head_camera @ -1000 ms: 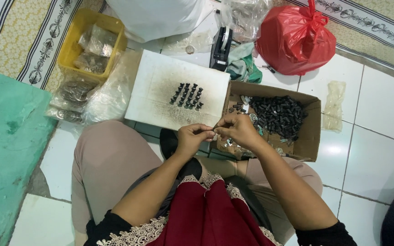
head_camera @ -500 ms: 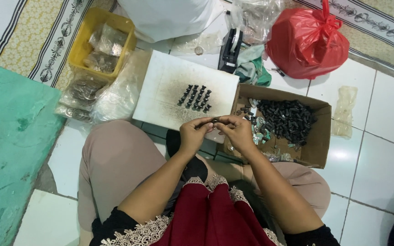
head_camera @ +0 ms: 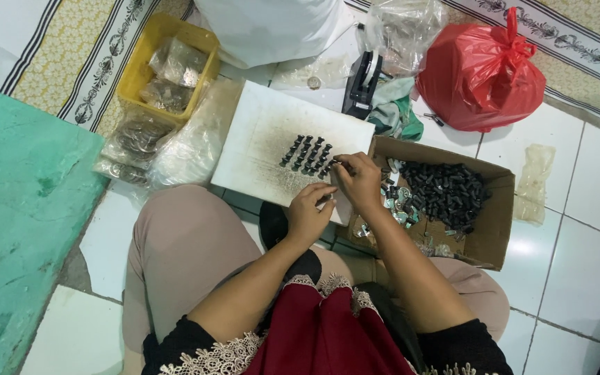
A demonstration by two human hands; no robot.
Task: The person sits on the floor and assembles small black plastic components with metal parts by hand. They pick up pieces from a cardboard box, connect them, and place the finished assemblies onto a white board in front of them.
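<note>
A white board lies on the floor in front of my knees, with several small black cylindrical parts standing on it in rows. My right hand reaches over the board's right edge and pinches one small black part at the end of the rows. My left hand rests at the board's near edge, fingers curled around a small piece I cannot make out. A cardboard box to the right holds a heap of black parts and some silvery pieces.
A yellow crate with plastic bags of parts stands at the back left, more bags beside it. A black tape dispenser, a red plastic bag and a clear bag lie behind the box. A green mat covers the left.
My hands have come apart. The right hand moved from in front of me up to the rows on the board with a black part. The camera view shifted slightly.
</note>
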